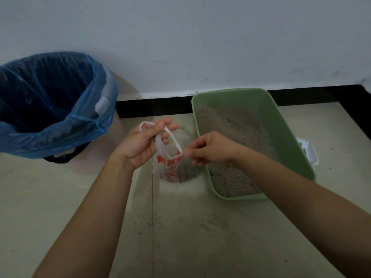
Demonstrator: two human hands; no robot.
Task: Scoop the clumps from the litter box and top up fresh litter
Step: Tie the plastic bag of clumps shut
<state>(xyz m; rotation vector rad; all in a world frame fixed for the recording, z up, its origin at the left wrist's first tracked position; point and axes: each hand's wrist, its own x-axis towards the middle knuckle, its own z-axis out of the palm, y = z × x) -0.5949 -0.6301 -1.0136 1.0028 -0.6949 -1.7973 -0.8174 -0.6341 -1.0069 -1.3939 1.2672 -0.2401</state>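
Hands on a thin plastic bag (170,166) printed with red lettering: my left hand (143,144) has its fingers curled round one white handle loop, and my right hand (208,149) pinches the other handle between thumb and fingertips. The two hands are near each other but not touching, and both forearms reach in from the lower edge of the view. The bag's bottom sits on the pale tiled floor (180,227), with dark, grainy material showing through its lower part.

Just to the right of the bag stands the green litter box (291,141), its far end close to the white wall (200,37). Grey litter (226,125) covers its base. A white scoop (307,151) is partly visible behind the box's right wall. To the left, well apart from the box, stands a bin (60,117) lined with a blue plastic bag folded over its rim.
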